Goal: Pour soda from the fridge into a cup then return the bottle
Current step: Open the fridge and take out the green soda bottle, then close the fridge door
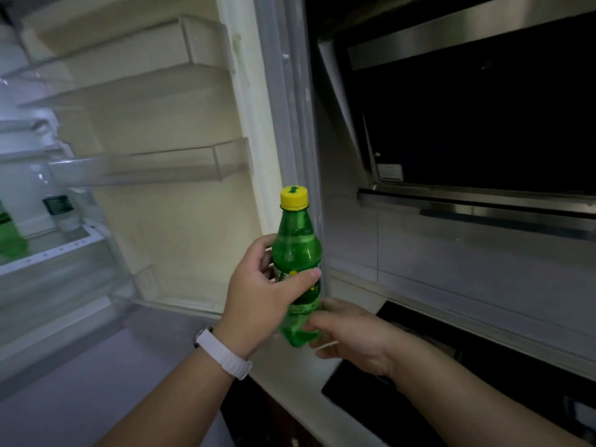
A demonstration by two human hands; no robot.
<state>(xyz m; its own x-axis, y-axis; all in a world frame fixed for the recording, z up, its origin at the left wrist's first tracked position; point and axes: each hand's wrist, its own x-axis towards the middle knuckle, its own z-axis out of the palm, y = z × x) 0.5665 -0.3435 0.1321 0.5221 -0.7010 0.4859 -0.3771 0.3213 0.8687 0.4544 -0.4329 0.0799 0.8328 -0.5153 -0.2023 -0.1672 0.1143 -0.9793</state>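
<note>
A green soda bottle (296, 250) with a yellow cap stands upright in the air, in front of the edge of the open fridge door (180, 201). My left hand (258, 301), with a white band on the wrist, grips the bottle around its label. My right hand (351, 333) holds the bottle's lower part, fingers curled round the base. The cap is screwed on. No cup is in view.
The fridge door has clear empty racks (151, 162). Inside the fridge at far left lie another green bottle (11, 237) and a small jar (61, 211). To the right are a white counter (290, 391), a black cooktop (451, 375) and a range hood (477, 117).
</note>
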